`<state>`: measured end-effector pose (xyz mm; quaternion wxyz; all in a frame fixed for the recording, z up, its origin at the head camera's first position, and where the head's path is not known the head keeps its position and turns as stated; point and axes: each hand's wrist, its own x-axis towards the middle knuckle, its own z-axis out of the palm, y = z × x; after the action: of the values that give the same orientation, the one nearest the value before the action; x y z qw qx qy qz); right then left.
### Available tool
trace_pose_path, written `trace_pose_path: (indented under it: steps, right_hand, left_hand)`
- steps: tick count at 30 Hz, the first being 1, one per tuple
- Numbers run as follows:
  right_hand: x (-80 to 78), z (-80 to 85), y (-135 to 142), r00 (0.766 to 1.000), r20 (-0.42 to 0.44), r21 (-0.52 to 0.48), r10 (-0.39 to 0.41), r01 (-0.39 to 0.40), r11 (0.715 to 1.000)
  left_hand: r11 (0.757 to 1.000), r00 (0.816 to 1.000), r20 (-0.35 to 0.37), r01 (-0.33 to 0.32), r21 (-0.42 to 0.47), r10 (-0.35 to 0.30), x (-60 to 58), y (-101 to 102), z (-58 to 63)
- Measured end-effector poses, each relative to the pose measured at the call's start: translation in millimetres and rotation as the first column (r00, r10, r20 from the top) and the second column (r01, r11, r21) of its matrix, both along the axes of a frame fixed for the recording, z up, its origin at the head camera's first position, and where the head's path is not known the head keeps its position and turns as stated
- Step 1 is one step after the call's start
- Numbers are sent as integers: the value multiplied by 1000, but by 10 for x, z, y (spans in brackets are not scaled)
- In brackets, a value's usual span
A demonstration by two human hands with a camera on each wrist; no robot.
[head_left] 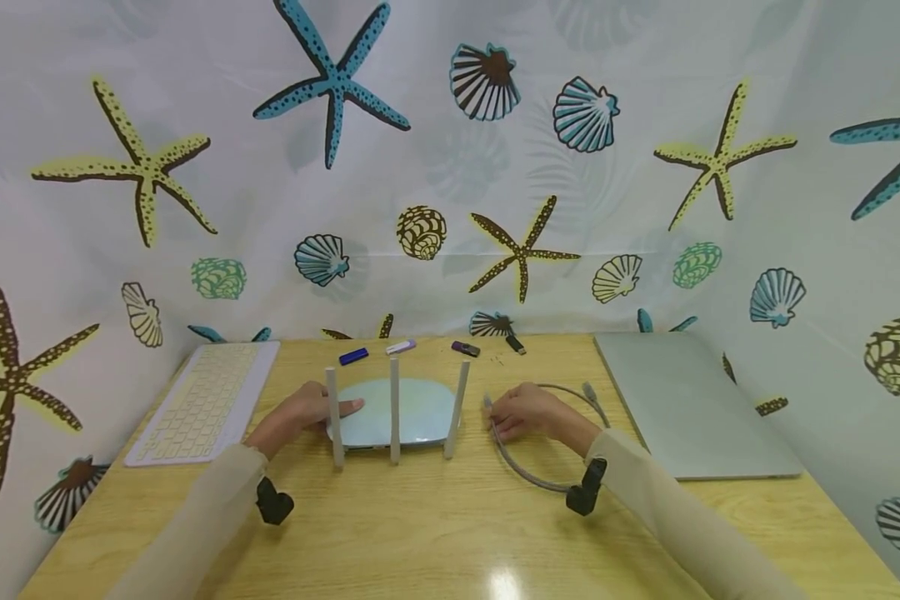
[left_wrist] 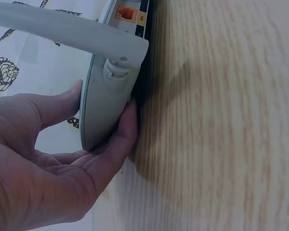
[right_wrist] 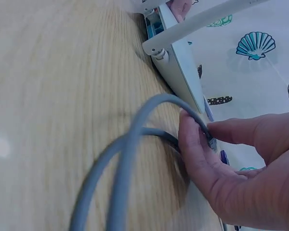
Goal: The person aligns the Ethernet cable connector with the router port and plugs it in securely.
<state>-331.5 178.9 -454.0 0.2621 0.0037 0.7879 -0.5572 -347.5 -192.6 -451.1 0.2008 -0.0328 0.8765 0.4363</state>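
A white Wi-Fi router (head_left: 427,408) with three upright antennas (head_left: 394,417) lies on the wooden table. My left hand (head_left: 307,408) grips its left end, thumb on the top face and fingers curled beneath the edge, as the left wrist view shows. An orange port (left_wrist: 126,13) is visible on the router's back side. To the right of the router, my right hand (head_left: 528,410) pinches a grey network cable (head_left: 525,473) between thumb and fingers close to one plug. The cable loops round below that hand, and its other plug (head_left: 589,392) lies behind it on the table.
A white keyboard (head_left: 202,400) lies at the left, and a closed silver laptop (head_left: 690,404) at the right. Along the back edge are a blue USB stick (head_left: 353,357), a white-and-purple one (head_left: 401,347), a dark one (head_left: 466,348) and a small black one (head_left: 516,345).
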Motion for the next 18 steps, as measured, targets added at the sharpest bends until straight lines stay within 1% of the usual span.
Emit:
trace_pose_path:
  steps: [4, 7, 9, 12, 14, 18]
  right_hand:
    - [68, -1, 20, 999, 6, -62, 41, -41, 997]
    - [116, 29, 28, 997, 6, -99, 78, -77, 992]
    - [142, 48, 29, 995, 6, -109, 102, -101, 989]
    - [200, 78, 9, 991, 2, -117, 137, -136, 984]
    - [244, 82, -9, 989, 3, -123, 149, -147, 981]
    - [341, 86, -53, 990, 2, -142, 143, -141, 980]
  left_hand:
    - [1000, 1000, 6, -4, 25, 4, -3, -10, -1]
    - [998, 1000, 9, 2, 70, -3, -8, -14, -12]
    - [995, 1000, 13, 7, 99, -9, -12, -16, -22]
    - [993, 1000, 18, 12, 114, -15, -18, -24, -34]
    - [993, 1000, 23, 12, 116, -15, -17, -25, -36]
    - [992, 999, 29, 10, 128, -14, -24, -30, -29]
